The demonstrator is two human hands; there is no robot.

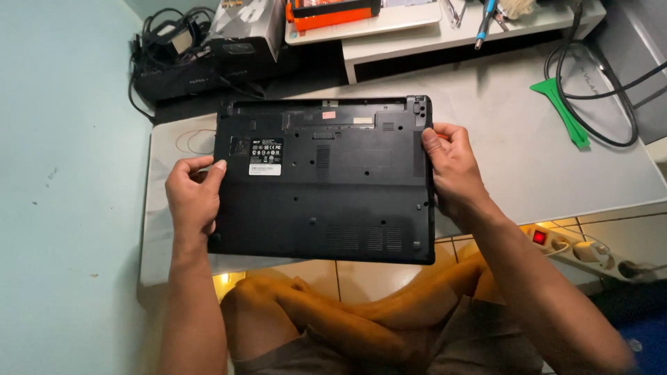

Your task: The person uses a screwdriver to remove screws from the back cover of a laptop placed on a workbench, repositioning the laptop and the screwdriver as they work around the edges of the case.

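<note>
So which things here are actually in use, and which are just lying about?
In use:
- black laptop, underside up
- left hand gripping its left edge
- right hand gripping its right edge

Lying about:
- green pry tool
- black cable
- white power strip
- orange case

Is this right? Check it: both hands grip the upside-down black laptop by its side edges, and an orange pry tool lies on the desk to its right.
The pry tool is green, not orange, as the head view shows. Otherwise right: left hand and right hand grip the laptop.

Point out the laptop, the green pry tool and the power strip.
laptop (326, 201): head view, middle of its black underside.
green pry tool (564, 111): head view, on its flat blade.
power strip (566, 244): head view, white top beside the lit red switch.
</note>
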